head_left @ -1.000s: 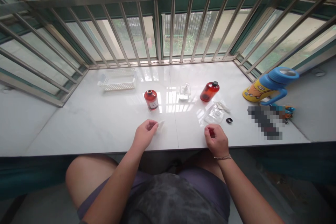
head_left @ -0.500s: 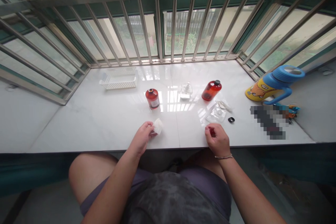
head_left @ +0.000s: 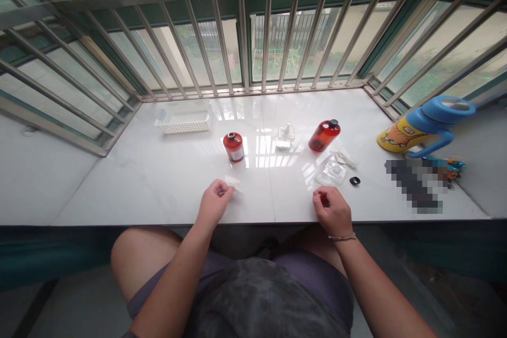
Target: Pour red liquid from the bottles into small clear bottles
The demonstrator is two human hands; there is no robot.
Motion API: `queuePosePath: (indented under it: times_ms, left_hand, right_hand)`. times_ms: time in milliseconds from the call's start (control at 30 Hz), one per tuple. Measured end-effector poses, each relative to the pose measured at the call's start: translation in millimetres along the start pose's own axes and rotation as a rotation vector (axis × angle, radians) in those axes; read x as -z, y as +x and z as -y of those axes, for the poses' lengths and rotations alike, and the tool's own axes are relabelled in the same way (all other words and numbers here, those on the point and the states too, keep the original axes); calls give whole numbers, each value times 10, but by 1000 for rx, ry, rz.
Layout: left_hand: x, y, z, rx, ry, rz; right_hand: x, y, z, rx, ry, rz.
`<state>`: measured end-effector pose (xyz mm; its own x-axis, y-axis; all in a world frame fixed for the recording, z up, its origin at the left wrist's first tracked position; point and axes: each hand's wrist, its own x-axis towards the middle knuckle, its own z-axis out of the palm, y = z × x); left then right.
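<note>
Near the front edge of the white counter, my left hand (head_left: 215,200) pinches a thin white tissue-like piece (head_left: 232,183) by its near side. My right hand (head_left: 331,206) rests curled in a loose fist by the same edge. A dark reddish patch shows inside its fingers, but I cannot make out what it is. Beyond my left hand stands an uncapped red bottle (head_left: 233,148) with a white label. Farther right, a second red bottle (head_left: 325,135) has a black cap on. Between the two is a small clear glass bottle (head_left: 285,136).
A clear plastic packet (head_left: 331,171), a crumpled white piece (head_left: 345,158) and a black ring-shaped cap (head_left: 355,181) lie past my right hand. At the right stands a blue-and-yellow flask (head_left: 423,127); a white basket (head_left: 186,119) is back left. Metal bars (head_left: 245,37) line the windows.
The white tissue-like piece has gone from bunched up beside my left fingers to lying lower and flatter beyond them. My right hand keeps its curled shape. The view has shifted slightly.
</note>
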<state>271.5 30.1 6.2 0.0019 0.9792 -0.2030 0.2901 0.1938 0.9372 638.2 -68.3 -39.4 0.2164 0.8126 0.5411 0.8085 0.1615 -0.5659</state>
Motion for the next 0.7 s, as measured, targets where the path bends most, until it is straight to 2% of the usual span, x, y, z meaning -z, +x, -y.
queuePosePath:
  times_ms: [67, 133, 200, 267, 367, 533, 700]
  left_hand:
    - [92, 1, -28, -139, 144, -26]
    - [197, -5, -66, -386, 375, -10]
    - [293, -19, -94, -613, 585, 65]
    - [355, -45, -104, -722, 690, 145]
    - [358, -111, -92, -739, 717, 156]
    - [172, -212, -47, -679, 801, 76]
    - [33, -91, -24, -600, 929, 73]
  right_hand:
    - [-1, 0, -2, -2, 0, 2]
    - [-3, -1, -3, -6, 0, 4]
    - [-4, 0, 0, -10, 1, 7]
    - [-5, 1, 4, -13, 4, 8]
    - [-5, 2, 11, -13, 6, 9]
    - [-2, 1, 10, -8, -11, 10]
    - [-8, 2, 4, -15, -18, 21]
